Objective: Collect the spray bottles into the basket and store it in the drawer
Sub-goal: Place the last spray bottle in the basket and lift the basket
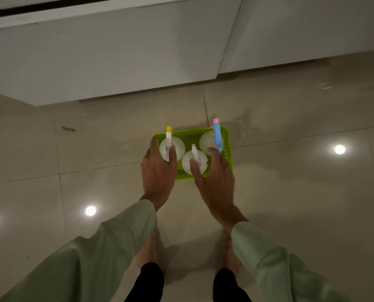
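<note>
A bright green plastic basket [228, 147] sits on the glossy tile floor in front of me. Three white spray bottles stand upright in it: one with a yellow-tipped nozzle [179, 144] at the left, one with a white nozzle [187, 160] at the near middle, and one with a blue and pink trigger [217, 136] at the far right. My left hand [158, 171] is spread over the basket's left side and covers its near-left corner. Over the near-right side my right hand [216, 179] reaches in, fingers apart. Neither hand is visibly closed on anything.
White cabinet fronts [116, 51] run across the top of the view just beyond the basket, with a seam [227, 40] between two panels. The beige tile floor [290, 171] reflects ceiling lights. My bare feet [148, 251] stand just behind the basket.
</note>
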A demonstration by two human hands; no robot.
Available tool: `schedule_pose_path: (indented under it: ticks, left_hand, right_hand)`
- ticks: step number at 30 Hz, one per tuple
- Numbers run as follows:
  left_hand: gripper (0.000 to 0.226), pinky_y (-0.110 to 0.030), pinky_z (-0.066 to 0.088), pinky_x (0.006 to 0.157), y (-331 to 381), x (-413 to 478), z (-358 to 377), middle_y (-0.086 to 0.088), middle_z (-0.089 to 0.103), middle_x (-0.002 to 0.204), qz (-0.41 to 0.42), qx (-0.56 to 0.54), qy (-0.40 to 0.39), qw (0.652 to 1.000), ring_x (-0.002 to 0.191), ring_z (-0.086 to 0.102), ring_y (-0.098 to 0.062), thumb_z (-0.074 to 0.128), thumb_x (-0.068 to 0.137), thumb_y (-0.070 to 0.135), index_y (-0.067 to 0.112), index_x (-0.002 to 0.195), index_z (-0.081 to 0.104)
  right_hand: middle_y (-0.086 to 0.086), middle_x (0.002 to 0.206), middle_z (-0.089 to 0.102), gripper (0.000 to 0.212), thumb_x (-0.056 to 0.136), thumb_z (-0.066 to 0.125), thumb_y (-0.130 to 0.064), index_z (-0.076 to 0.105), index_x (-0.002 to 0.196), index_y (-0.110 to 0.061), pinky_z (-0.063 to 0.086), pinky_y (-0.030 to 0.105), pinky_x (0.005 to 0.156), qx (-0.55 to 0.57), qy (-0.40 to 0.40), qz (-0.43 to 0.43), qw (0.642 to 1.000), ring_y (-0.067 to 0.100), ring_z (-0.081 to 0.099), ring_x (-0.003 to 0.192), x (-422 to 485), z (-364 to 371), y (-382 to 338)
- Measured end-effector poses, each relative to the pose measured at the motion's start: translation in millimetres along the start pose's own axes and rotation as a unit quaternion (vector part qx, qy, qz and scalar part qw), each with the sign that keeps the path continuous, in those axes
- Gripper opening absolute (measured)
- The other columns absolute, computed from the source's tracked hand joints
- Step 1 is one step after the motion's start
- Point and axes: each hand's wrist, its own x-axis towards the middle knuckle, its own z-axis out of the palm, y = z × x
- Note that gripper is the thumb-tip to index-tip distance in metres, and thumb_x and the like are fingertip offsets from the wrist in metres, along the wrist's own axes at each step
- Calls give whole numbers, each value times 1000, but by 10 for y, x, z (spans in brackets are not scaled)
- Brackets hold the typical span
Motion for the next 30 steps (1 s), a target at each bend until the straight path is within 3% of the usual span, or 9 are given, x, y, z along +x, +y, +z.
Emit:
schedule_pose_path:
  ticks: [5, 11, 15, 17, 20, 22, 26, 30]
  left_hand:
    - [56, -43, 50, 86, -52, -87, -102, -17, 62, 129, -14, -18, -10, 1000, 101, 66, -36, 50, 98, 44, 13, 143, 38]
    - [55, -45, 52, 86, -105, -65, -140, -17, 62, 128, -18, -16, -20, 1000, 100, 67, -36, 49, 98, 44, 14, 143, 37]
    - [52, -47, 52, 86, -115, -48, -119, -18, 62, 129, -18, -12, -25, 999, 101, 66, -37, 48, 99, 40, 12, 142, 39]
    - [48, -45, 49, 89, -141, -39, -107, -19, 61, 131, -16, -10, -31, 999, 106, 64, -38, 45, 101, 32, 9, 142, 40]
    - [45, -44, 43, 97, -235, -16, -67, -22, 55, 137, -24, -15, -46, 999, 122, 54, -39, 41, 100, 18, 4, 143, 40]
    - [49, -44, 38, 104, -332, 8, -13, -22, 48, 144, -62, -18, -69, 996, 131, 47, -39, 41, 99, 16, 4, 146, 36]
    - [62, -45, 33, 107, -508, 68, 157, -22, 38, 151, -162, -13, -131, 978, 136, 39, -40, 50, 96, 16, 6, 151, 23]
    - [60, -45, 43, 94, -608, 168, 393, -22, 56, 132, -191, -14, -175, 966, 123, 50, -42, 56, 90, 13, 11, 146, 33]
  right_hand:
    - [9, 73, 68, 21, 94, 60, -30, 62, 94, -9, 34, 28, 55, -46, -44, -1, 998, 32, 65, 67, 29, 173, -58]
    - [9, 60, 64, 20, 92, 62, -23, 59, 79, -8, 30, 27, 49, -65, -24, -13, 998, 31, 60, 53, 76, 237, -53]
    - [5, 71, 69, 33, 91, 62, -45, 62, 92, -12, 42, 29, 52, -51, -38, 1, 998, 28, 65, 64, 45, 211, -8]
    - [2, 80, 71, 42, 90, 58, -57, 63, 98, -16, 48, 30, 58, -46, -4, 16, 999, 25, 66, 73, 33, 146, 50]
    - [1, 94, 65, 32, 95, 55, -46, 60, 104, -15, 38, 29, 69, 21, 72, 89, 993, 25, 61, 92, 50, 16, 206]
    - [4, 110, 61, 32, 97, 55, -37, 55, 119, -14, 38, 32, 77, 63, 79, 157, 983, 28, 55, 107, 109, 25, 403]
    - [17, 145, 44, 62, 95, 59, -29, 33, 149, -11, 38, 45, 101, 66, -69, 262, 960, 38, 42, 130, 350, 165, 802]
    - [17, 126, 62, 45, 93, 52, -13, 45, 138, -16, 48, 44, 90, 79, -165, 244, 952, 40, 56, 116, 534, 267, 974]
